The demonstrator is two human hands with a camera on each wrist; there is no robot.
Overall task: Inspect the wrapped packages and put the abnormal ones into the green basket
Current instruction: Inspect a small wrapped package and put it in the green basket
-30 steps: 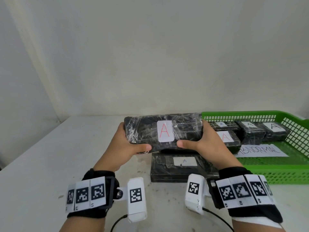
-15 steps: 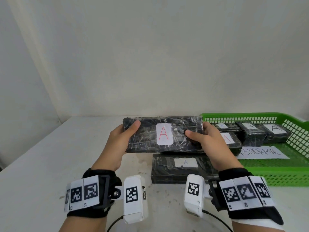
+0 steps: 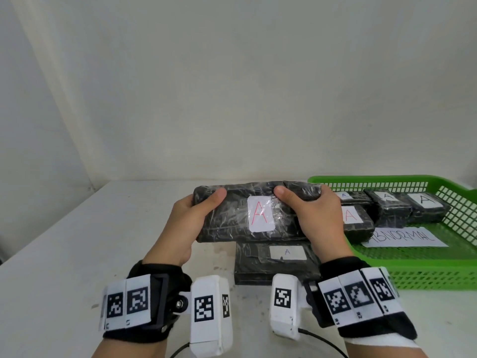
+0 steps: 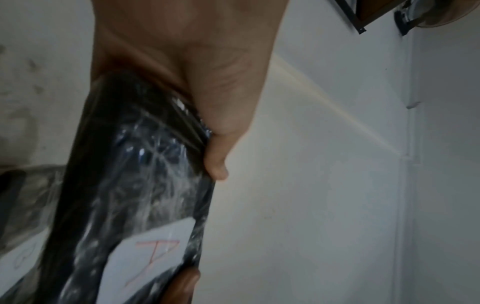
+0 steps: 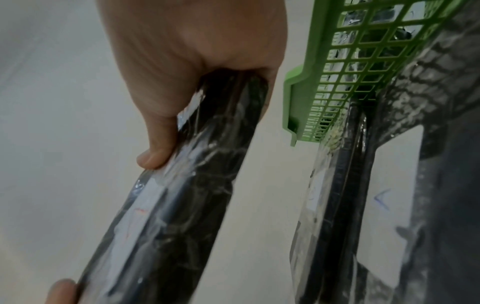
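On the white desk (image 3: 77, 254), the green basket (image 3: 438, 270) at the right edge holds four wrapped packages and an "ABNORMAL" sheet (image 3: 405, 237). A red-"A" wrapped package (image 3: 232, 215) is held above mid-desk, over a blue-"A" package (image 3: 273, 264) lying flat. The left hand (image 3: 188, 223) and right hand (image 3: 317, 218) each grip an end, thumbs on top; this looks like inspection, and basketing calls for a rightward carry.

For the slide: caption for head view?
Both hands grip a red-A wrapped package above the table, beside the green basket.
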